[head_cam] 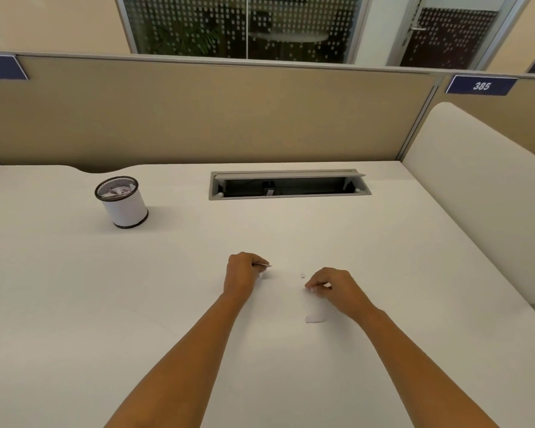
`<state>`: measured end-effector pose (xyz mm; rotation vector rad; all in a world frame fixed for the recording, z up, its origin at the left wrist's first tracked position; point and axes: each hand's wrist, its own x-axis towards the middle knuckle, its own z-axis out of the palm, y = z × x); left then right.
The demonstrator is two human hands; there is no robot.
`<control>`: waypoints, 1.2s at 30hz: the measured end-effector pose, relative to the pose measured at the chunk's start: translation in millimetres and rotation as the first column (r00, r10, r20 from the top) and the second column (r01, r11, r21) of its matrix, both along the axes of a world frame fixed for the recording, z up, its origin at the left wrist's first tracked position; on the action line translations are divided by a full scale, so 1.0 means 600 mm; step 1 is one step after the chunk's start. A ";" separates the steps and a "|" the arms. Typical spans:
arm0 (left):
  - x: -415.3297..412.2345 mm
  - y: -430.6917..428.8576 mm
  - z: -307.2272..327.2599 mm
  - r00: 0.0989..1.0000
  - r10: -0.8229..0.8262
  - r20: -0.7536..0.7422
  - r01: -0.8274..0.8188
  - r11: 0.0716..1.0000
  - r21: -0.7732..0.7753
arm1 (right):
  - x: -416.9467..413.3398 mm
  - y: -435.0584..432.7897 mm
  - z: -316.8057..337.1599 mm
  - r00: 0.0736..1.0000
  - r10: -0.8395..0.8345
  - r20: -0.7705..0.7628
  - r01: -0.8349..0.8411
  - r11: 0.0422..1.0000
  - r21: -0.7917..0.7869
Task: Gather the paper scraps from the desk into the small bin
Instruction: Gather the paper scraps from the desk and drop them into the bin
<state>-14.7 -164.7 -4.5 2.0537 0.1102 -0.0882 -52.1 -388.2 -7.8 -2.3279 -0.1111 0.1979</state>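
white desk [74, 288], left hand [241, 274] and right hand [334, 288] fingers each pinching a paper scrap [265, 265]

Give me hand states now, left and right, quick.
Left hand: closed, pinching a paper scrap just above the desk.
Right hand: closed, fingertips pinched on a small scrap at the desk surface.

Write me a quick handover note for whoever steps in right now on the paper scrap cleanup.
Left hand: pinched on a small scrap, low over the desk.
Right hand: fingers closed on another scrap at the desk surface.
Small bin: far left, upright, already holding some scraps.
Left to do: bin both held scraps, then the larger scrap near the right wrist and the tiny bit between the hands.
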 end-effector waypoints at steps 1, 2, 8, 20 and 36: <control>-0.002 0.002 0.001 1.000 0.004 0.002 -0.004 1.000 -0.002 | -0.011 0.001 -0.001 0.998 0.064 0.005 -0.064 0.996 -0.060; -0.004 0.004 0.001 1.000 0.008 0.002 -0.008 1.000 -0.008 | -0.021 0.001 -0.002 0.992 0.125 0.002 -0.123 0.985 -0.123; -0.021 0.011 0.009 0.999 0.052 -0.001 -0.052 0.998 -0.019 | -0.068 -0.017 -0.003 0.934 0.353 -0.046 -0.344 0.862 -0.372; -0.030 0.035 0.039 0.993 0.115 -0.019 -0.116 0.988 -0.098 | -0.066 0.024 0.011 0.994 0.031 0.103 -0.014 0.987 -0.157; 0.054 0.228 0.124 0.897 0.440 0.046 -0.408 0.863 -0.297 | 0.089 0.309 0.122 0.971 -0.238 -0.019 0.221 0.865 0.451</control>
